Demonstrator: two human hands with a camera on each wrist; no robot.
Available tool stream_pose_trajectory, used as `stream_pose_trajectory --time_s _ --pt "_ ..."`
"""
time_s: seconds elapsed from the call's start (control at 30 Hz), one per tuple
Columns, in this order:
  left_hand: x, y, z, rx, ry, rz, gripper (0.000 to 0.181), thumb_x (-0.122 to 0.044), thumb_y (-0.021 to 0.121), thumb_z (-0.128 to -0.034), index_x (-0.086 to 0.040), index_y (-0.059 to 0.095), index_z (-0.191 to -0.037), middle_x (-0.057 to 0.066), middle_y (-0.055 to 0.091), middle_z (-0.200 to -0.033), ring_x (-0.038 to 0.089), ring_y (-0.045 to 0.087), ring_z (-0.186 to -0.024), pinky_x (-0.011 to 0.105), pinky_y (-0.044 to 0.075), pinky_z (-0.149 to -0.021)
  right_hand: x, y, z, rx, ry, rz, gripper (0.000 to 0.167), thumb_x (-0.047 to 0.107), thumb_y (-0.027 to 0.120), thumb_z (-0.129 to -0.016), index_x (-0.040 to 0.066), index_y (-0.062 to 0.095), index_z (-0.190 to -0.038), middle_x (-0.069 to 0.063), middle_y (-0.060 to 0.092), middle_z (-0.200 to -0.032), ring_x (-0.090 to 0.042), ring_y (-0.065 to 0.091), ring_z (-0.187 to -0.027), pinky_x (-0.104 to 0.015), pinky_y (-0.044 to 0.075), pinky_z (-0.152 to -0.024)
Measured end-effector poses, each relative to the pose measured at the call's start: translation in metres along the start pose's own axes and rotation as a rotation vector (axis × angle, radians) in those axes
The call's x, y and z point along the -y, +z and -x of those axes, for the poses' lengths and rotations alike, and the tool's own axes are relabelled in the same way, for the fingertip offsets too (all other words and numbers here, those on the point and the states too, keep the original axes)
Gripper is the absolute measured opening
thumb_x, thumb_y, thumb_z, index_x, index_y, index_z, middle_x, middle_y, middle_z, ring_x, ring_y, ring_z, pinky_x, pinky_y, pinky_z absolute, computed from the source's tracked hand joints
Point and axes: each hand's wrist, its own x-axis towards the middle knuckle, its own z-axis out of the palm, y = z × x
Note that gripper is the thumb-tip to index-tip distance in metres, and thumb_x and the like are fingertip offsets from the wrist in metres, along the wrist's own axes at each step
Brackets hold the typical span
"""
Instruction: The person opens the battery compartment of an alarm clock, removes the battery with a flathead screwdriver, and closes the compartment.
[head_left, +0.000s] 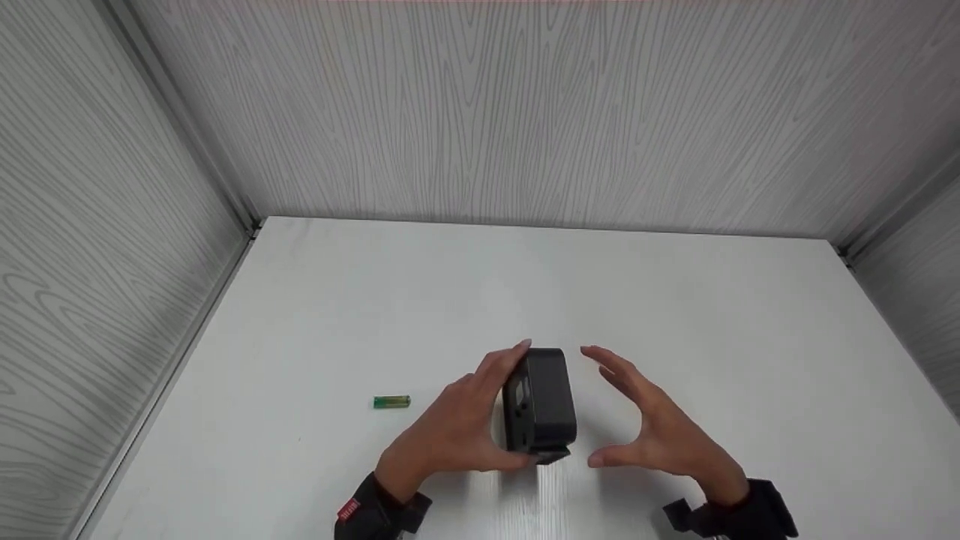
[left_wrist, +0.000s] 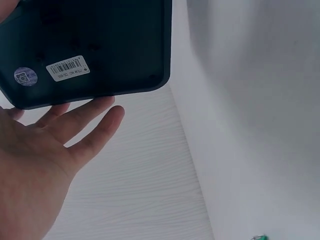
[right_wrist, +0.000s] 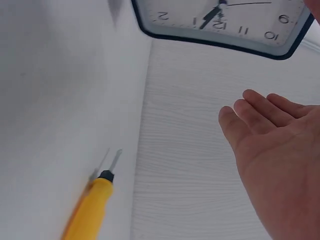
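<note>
My left hand (head_left: pixel 459 421) grips a dark square-cornered clock (head_left: pixel 553 397), with the fingers at its top edge and the thumb at its bottom edge. In the left wrist view the clock's back (left_wrist: pixel 120 45) shows a barcode label (left_wrist: pixel 68 68) and a round sticker (left_wrist: pixel 25 76). The white dial (right_wrist: pixel 235 26), numbers upside down, faces the right wrist camera. My right hand (head_left: pixel 667 435) is held apart from the clock on its right, fingers and thumb spread with nothing between them.
A green battery (head_left: pixel 391 402) lies on the white table (head_left: pixel 315 315) left of my left hand. In the right wrist view a yellow-handled screwdriver (right_wrist: pixel 92 205) lies on the tabletop. Wood-grain panels (head_left: pixel 480 112) rise at the back and both sides.
</note>
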Motion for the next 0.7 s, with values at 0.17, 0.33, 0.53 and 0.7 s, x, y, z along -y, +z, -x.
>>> stream_pose_trajectory --time_s 0.17,0.33,0.53,0.7 --pt "-0.001 -0.005 0.000 -0.017 0.055 0.088 0.112 -0.046 0.083 -0.0684 -0.029 0.012 -0.154 -0.009 0.041 -0.147 0.015 0.054 -0.127 0.039 0.049 -0.105 -0.014 0.002 0.010 0.055 0.037 -0.040 0.118 0.014 0.092 -0.062 0.004 0.019 -0.154 -0.014 0.030 -0.158 -0.017 0.023 -0.150 -0.021 0.029 -0.118" --pt "-0.005 -0.009 -0.002 -0.007 0.050 0.155 0.115 -0.043 0.085 -0.0671 -0.030 0.011 -0.153 -0.008 0.041 -0.149 0.018 0.049 -0.135 0.037 0.043 -0.112 -0.019 0.013 0.008 0.086 0.075 -0.022 0.122 0.018 0.094 -0.058 0.011 0.020 -0.155 -0.010 0.029 -0.159 -0.017 0.026 -0.149 -0.035 0.036 -0.116" --pt "-0.007 -0.008 -0.005 0.011 0.089 0.227 0.114 -0.034 0.085 -0.0686 -0.027 0.009 -0.154 -0.004 0.041 -0.151 0.020 0.046 -0.138 0.036 0.040 -0.114 -0.017 0.025 0.001 0.177 0.154 -0.038 0.120 0.028 0.092 -0.064 0.021 0.015 -0.157 0.001 0.024 -0.162 -0.014 0.035 -0.144 -0.036 0.036 -0.117" --pt "-0.010 -0.004 -0.009 0.032 0.099 0.300 0.117 -0.026 0.086 -0.0678 -0.025 0.008 -0.154 -0.002 0.035 -0.154 0.021 0.039 -0.142 0.035 0.036 -0.116 -0.014 0.023 -0.002 0.185 0.249 -0.023 0.120 0.031 0.092 -0.064 0.029 0.015 -0.156 0.009 0.027 -0.160 -0.013 0.040 -0.140 -0.048 0.036 -0.115"
